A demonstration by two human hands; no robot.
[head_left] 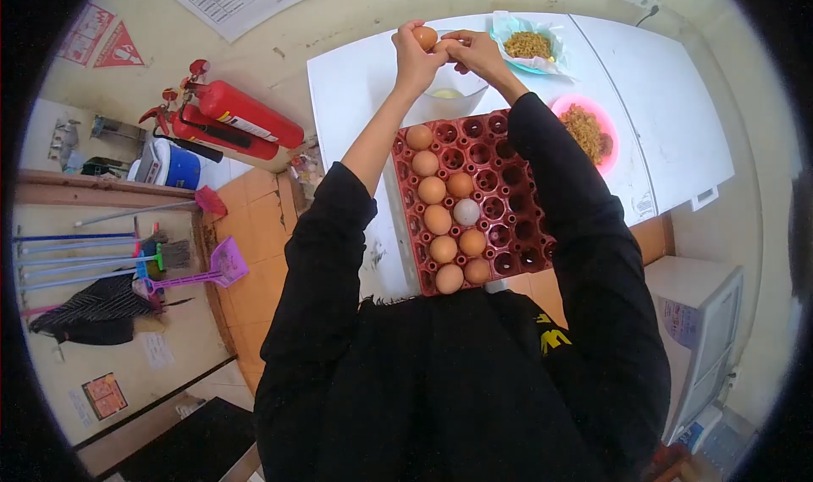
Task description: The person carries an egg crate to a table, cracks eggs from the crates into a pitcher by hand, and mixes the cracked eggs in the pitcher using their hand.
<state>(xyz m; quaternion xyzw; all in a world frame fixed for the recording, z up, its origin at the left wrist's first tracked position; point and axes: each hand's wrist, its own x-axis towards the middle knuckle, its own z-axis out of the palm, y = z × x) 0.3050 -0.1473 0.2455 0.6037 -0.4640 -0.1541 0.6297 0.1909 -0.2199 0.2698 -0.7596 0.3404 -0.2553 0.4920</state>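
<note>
Over a translucent bowl [466,101] with pale liquid in it, my two hands are close together. My left hand [413,55] is wrapped round a brown egg [425,37]. My right hand [474,55] pinches a light brown piece of egg or shell [442,48] beside it; the fingers hide part of it. Nearer to me is a dark red egg tray [487,203] with several brown eggs [437,220] on its left side and one paler egg [466,212] among them. Many of its cups hold no egg.
A green-rimmed dish of brown food [527,45] stands at the back, and a pink plate of similar food [584,133] at the right of the white table [677,118]. Red fire extinguishers [246,114], a purple dustpan [227,262] and brooms are at the left.
</note>
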